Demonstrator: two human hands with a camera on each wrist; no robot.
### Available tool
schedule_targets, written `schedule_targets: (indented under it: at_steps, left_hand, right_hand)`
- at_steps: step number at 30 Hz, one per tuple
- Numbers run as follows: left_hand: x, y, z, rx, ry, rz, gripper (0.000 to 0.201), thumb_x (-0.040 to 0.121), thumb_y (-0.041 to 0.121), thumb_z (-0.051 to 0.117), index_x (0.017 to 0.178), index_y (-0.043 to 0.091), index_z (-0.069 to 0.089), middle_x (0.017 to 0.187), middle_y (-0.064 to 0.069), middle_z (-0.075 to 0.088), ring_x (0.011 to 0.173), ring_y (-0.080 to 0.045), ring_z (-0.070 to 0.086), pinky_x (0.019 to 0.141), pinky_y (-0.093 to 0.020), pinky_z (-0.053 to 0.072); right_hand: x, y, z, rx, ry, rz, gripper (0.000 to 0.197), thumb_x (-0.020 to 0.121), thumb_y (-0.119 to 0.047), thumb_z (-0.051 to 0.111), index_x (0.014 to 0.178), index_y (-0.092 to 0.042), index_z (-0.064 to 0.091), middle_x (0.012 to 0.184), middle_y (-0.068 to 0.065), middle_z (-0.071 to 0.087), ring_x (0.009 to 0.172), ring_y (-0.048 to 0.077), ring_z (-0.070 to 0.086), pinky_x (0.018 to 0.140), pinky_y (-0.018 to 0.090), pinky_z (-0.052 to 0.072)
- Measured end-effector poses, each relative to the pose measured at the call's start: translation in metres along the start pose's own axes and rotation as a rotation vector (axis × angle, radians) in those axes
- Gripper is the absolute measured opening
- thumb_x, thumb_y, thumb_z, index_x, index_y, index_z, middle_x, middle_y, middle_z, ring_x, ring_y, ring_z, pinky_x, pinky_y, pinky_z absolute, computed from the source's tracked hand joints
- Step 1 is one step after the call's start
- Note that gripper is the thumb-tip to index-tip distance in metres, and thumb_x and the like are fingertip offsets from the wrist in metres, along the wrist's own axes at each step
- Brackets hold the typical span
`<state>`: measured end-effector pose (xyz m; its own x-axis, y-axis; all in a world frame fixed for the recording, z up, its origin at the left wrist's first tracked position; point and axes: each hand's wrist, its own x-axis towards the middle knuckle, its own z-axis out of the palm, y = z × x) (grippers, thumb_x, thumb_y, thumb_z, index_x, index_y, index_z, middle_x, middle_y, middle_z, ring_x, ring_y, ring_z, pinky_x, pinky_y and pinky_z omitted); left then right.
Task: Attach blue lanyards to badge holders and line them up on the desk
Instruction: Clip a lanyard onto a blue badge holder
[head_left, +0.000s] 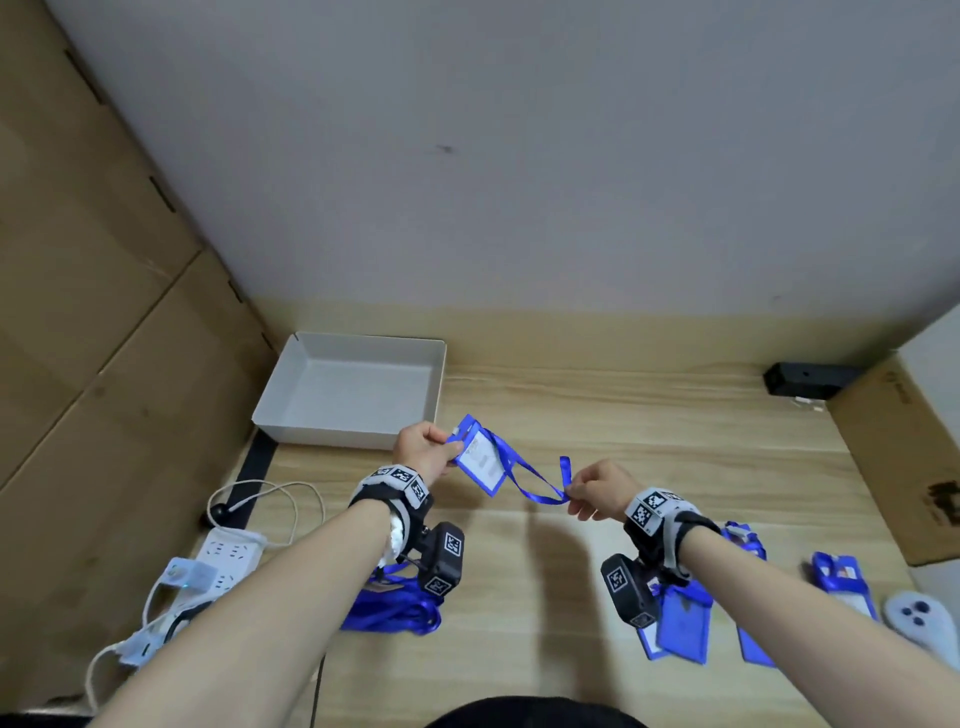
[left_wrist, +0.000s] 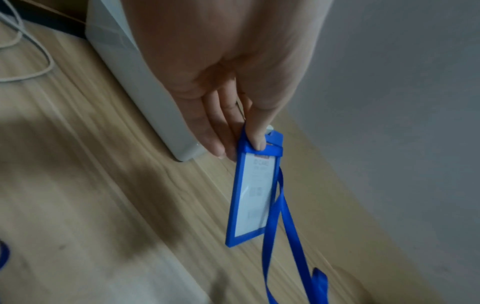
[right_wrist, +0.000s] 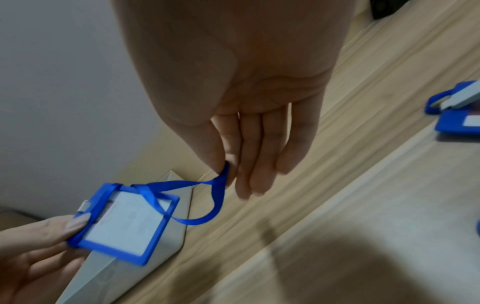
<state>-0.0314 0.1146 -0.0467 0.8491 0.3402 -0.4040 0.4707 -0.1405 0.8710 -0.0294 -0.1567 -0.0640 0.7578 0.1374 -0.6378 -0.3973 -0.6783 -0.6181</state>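
One badge holder (head_left: 480, 460) is held in the air above the bench (head_left: 649, 415), pinched at its top end by the thumb and fingers of the left hand (head_left: 423, 447). A blue lanyard (head_left: 535, 480) is already looped through its top, and the free end of the ribbon is pinched and pulled tight by the right hand (head_left: 597, 491). This attaching step is judged to be nearly finished; the holder is not yet laid down. Several holders (head_left: 680, 623) with ribbons are lying on the bench near the right forearm, in a rough row only. A heap of loose lanyards (head_left: 395, 605) is seen under the left wrist, so more work is probably left. An open white box (head_left: 353, 387) stands at the back, beside the brown cardboard (head_left: 104, 312). The bench is of light wood, against a grey wall (head_left: 519, 156).
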Motion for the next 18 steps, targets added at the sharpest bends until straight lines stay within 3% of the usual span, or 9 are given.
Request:
schedule_targets:
  at_steps: [2, 4, 7, 10, 11, 14, 18]
  left_hand:
    - [-0.001, 0.000, 0.000, 0.039, -0.045, 0.004, 0.026, 0.080, -0.004, 0.074, 0.071, 0.010, 0.054, 0.075, -0.013, 0.067, 0.057, -0.016, 0.065, 0.046, -0.024, 0.053]
    - [-0.004, 0.000, 0.002, 0.073, -0.099, 0.001, 0.021, 0.080, -0.002, 0.074, 0.074, 0.009, 0.058, 0.077, -0.014, 0.068, 0.052, -0.012, 0.064, 0.046, -0.022, 0.053]
    - [-0.014, -0.002, 0.008, 0.144, -0.198, 0.021, 0.015, 0.081, 0.003, 0.075, 0.076, 0.010, 0.063, 0.074, -0.010, 0.067, 0.058, -0.016, 0.063, 0.047, -0.020, 0.050]
    - [-0.026, -0.009, 0.018, 0.176, -0.263, 0.031, 0.017, 0.080, 0.005, 0.077, 0.073, 0.013, 0.064, 0.071, -0.006, 0.066, 0.064, -0.016, 0.062, 0.055, -0.024, 0.048]
    - [-0.030, -0.011, 0.021, 0.178, -0.277, 0.028, 0.017, 0.080, 0.006, 0.077, 0.072, 0.013, 0.064, 0.071, -0.005, 0.066, 0.064, -0.015, 0.062, 0.057, -0.025, 0.048]
    - [-0.037, -0.014, 0.029, 0.175, -0.298, 0.039, 0.017, 0.077, 0.007, 0.080, 0.071, 0.012, 0.065, 0.073, -0.004, 0.068, 0.068, -0.016, 0.063, 0.059, -0.025, 0.049]
    - [-0.045, -0.010, 0.035, 0.192, -0.335, 0.062, 0.018, 0.075, 0.007, 0.082, 0.069, 0.012, 0.066, 0.071, -0.001, 0.068, 0.066, -0.013, 0.064, 0.059, -0.024, 0.051]
  right_hand:
    - [-0.001, 0.009, -0.006, -0.008, 0.035, 0.033, 0.020, 0.091, -0.013, 0.057, 0.074, -0.010, 0.068, 0.067, 0.003, 0.071, 0.053, 0.013, 0.061, 0.053, 0.023, 0.043]
    - [-0.001, 0.018, -0.011, -0.031, 0.063, 0.075, 0.017, 0.090, -0.015, 0.058, 0.079, -0.008, 0.068, 0.071, 0.005, 0.071, 0.058, 0.017, 0.062, 0.056, 0.025, 0.045]
    - [0.000, 0.025, -0.012, -0.114, 0.107, 0.060, 0.020, 0.088, -0.031, 0.065, 0.083, -0.012, 0.064, 0.082, 0.008, 0.065, 0.076, 0.025, 0.060, 0.067, 0.031, 0.047]
    - [-0.003, 0.020, 0.000, -0.016, 0.104, -0.061, 0.047, 0.089, -0.039, 0.067, 0.127, -0.012, 0.061, 0.121, 0.005, 0.062, 0.116, 0.022, 0.058, 0.096, 0.031, 0.045]
    - [-0.007, 0.014, 0.005, 0.043, 0.091, -0.100, 0.047, 0.090, -0.038, 0.067, 0.128, -0.012, 0.062, 0.120, 0.003, 0.064, 0.114, 0.019, 0.059, 0.093, 0.029, 0.045]
    - [-0.015, -0.003, 0.020, 0.112, 0.027, -0.199, 0.030, 0.091, -0.037, 0.065, 0.100, -0.010, 0.073, 0.086, -0.003, 0.069, 0.080, 0.013, 0.059, 0.069, 0.024, 0.042]
    - [-0.014, -0.012, 0.032, 0.123, 0.035, -0.193, 0.034, 0.073, -0.051, 0.065, 0.076, -0.017, 0.070, 0.071, 0.002, 0.061, 0.067, 0.014, 0.052, 0.066, 0.031, 0.041]
